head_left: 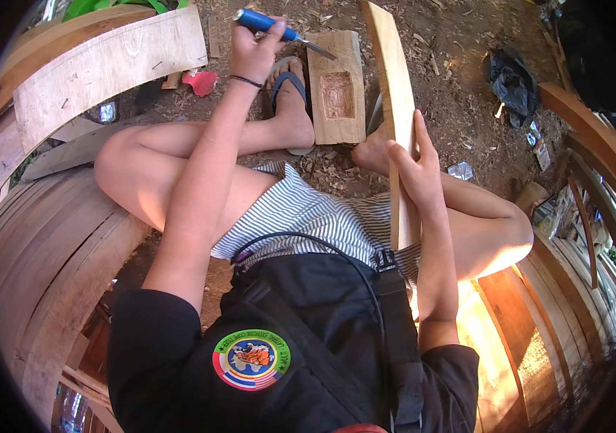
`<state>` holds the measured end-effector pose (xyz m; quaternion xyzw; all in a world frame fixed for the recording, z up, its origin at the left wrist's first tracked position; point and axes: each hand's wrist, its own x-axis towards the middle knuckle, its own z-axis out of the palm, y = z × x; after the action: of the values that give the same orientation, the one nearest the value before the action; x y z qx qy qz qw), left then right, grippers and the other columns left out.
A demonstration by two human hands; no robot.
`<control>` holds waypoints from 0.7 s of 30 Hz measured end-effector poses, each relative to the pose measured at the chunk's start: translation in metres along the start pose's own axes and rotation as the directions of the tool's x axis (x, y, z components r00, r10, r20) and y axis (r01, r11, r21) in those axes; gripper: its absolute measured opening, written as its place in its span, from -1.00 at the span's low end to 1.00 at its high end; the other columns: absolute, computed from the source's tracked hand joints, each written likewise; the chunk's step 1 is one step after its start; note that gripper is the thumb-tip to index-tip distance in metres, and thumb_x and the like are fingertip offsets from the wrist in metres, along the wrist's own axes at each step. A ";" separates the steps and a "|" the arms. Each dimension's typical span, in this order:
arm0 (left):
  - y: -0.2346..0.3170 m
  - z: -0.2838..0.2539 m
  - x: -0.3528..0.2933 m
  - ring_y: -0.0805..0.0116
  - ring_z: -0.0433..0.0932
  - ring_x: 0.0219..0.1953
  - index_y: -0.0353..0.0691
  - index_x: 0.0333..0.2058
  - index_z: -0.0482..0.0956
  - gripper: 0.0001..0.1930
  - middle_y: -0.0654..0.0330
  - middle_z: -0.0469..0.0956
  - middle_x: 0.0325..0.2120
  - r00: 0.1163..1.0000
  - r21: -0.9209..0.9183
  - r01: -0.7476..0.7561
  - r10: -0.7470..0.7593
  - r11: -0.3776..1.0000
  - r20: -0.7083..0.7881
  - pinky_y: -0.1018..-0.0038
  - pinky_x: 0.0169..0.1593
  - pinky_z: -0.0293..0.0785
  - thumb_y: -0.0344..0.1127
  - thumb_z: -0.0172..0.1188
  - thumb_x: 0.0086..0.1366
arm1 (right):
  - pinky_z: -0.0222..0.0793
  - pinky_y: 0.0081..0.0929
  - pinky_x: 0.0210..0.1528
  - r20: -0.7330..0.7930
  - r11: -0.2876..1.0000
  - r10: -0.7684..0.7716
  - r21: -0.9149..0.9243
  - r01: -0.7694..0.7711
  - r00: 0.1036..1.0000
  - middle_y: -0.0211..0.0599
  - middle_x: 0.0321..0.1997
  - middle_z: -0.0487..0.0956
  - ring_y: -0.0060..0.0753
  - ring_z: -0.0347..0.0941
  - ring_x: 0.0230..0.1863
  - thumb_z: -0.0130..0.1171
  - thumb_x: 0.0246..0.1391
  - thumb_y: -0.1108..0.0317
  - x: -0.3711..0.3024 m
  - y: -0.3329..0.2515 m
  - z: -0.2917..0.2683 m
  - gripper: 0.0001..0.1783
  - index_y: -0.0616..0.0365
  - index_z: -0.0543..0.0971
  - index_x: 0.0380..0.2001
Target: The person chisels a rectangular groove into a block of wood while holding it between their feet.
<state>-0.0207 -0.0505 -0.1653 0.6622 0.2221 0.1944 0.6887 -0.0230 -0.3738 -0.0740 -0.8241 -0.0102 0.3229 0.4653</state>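
My left hand [254,54] is closed around the blue handle of a chisel [259,22]. The chisel's metal blade points right and slightly down, its tip over the upper part of a wooden block [345,132]. A rectangular recess [338,97] with a rough floor is cut into that block, which lies on the ground between my feet. On the right, my right hand [419,172] grips a long pale wooden board [392,79]. The board stands out lengthwise past the block's right side, its lower end by my thigh.
Wood chips litter the dirt ground [452,43]. Curved-looking planks [62,238] are stacked at left, and a pale board with nails [116,68] lies above them. At right are a black plastic bag [512,83] and more planks [590,133]. A red scrap [200,83] lies at upper left.
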 end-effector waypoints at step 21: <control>-0.025 0.022 -0.013 0.48 0.59 -0.21 -0.26 -0.13 0.44 -0.73 0.23 0.62 -0.18 0.945 0.225 -0.299 0.255 0.927 0.204 0.54 -0.28 0.60 -0.32 0.29 0.30 | 0.33 -0.20 0.19 0.079 0.909 0.139 -0.407 -0.096 0.987 0.36 0.05 0.52 0.20 0.48 0.13 0.21 -0.13 -0.19 0.004 0.002 0.007 0.15 0.17 0.04 0.43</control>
<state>-0.0197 -0.0775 -0.1889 0.7835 0.0890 0.2025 0.5807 -0.0245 -0.3687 -0.0801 -0.8828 -0.0513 0.3846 0.2648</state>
